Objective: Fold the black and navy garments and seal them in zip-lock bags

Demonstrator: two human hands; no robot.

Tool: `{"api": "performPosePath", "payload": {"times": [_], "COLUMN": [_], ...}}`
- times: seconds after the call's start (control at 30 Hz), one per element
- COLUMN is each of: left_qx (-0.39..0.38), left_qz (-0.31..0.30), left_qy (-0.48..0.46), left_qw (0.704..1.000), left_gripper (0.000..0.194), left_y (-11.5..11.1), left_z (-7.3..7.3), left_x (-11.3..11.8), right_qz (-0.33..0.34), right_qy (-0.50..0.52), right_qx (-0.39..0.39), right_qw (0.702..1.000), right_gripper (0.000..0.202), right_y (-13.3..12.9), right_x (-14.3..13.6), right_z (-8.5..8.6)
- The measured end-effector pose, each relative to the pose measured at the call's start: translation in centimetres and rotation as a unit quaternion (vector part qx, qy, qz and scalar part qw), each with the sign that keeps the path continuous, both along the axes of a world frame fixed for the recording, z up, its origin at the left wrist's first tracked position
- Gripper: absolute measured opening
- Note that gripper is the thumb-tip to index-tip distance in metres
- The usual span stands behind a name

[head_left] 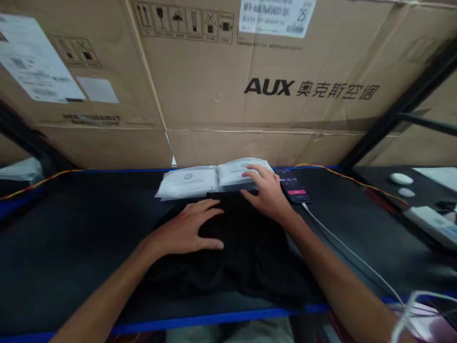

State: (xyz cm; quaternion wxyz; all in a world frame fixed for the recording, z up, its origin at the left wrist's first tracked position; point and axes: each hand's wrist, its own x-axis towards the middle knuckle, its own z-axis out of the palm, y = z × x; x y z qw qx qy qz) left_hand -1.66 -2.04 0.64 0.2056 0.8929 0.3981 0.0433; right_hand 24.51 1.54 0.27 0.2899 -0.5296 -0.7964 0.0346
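A black cloth (250, 247), which looks like a garment, lies loosely spread and wrinkled before me. My left hand (194, 226) rests over its left part, fingers apart and holding nothing. Just beyond the cloth are two flat white printed packets, a left packet (189, 182) and a right packet (237, 171), side by side. Over the right packet's near edge reaches my right hand (262, 188), its fingers spread; whether the fingertips touch the packet I cannot tell. Neither hand grips anything.
A phone (294, 186) with a lit screen lies right of the packets, its white cable (350, 252) running toward the front. Large cardboard boxes (214, 105) stand behind the black tabletop (71, 238). Black metal posts (389, 119) rise at both sides. White objects (433, 224) lie far right.
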Motion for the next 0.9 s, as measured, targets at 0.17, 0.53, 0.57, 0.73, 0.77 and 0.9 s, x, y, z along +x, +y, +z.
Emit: {"api": "performPosePath", "payload": {"times": [0.17, 0.53, 0.57, 0.73, 0.77, 0.9], "left_qx": [0.08, 0.01, -0.018, -0.166, -0.183, -0.237], "left_qz": [0.025, 0.144, 0.148, 0.161, 0.169, 0.156], "left_qy": [-0.133, -0.383, -0.417, -0.509, -0.514, -0.53], "left_qw": [0.988, 0.912, 0.897, 0.829, 0.821, 0.799], "left_gripper": [0.039, 0.045, 0.049, 0.044, 0.044, 0.07], "left_y": [0.7, 1.5, 1.5, 1.6, 1.6, 1.6], "left_z": [-0.5, -1.0, -1.1, -1.0, -0.9, -0.9], "left_x": [0.3, 0.6, 0.7, 0.9, 0.9, 0.7], "right_qz": [-0.055, -0.027, -0.01, 0.044, 0.046, 0.045], "right_qy": [0.042, 0.568, 0.592, 0.589, 0.58, 0.578], "right_qx": [0.109, 0.074, 0.026, -0.154, -0.167, -0.214], "right_qw": [0.992, 0.819, 0.806, 0.792, 0.796, 0.786], "right_gripper": [0.02, 0.025, 0.025, 0.029, 0.029, 0.033], "right_y": [2.1, 1.6, 1.5, 0.2, 0.1, 0.0], "right_x": [1.1, 0.6, 0.2, -1.9, -2.2, -2.4], "right_z": [-2.7, 1.0, 0.9, -0.1, -0.2, -0.5]}}
